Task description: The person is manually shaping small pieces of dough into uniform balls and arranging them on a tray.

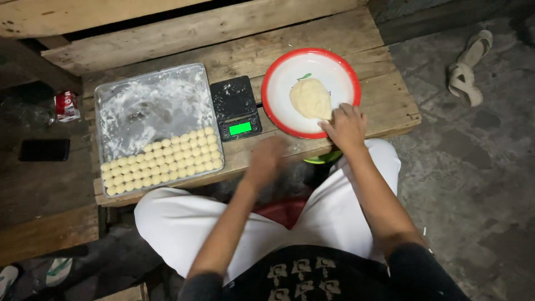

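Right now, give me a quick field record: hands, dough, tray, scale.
right hand: fingertips on the dough lump in the red-rimmed plate
left hand: blurred, above the bench edge, grip unclear
tray: floured, rows of small dough balls along its near side
scale: between tray and plate, green display lit
surface: low wooden bench

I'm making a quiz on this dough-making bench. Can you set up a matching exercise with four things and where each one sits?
Things:
1. dough lump
2. dough balls
3. scale
4. sandal

Places:
A. on the floor right of the bench
B. on the red-rimmed plate, at the right hand
C. between tray and plate
D. in rows on the floured tray

Pairs: 1-B, 2-D, 3-C, 4-A
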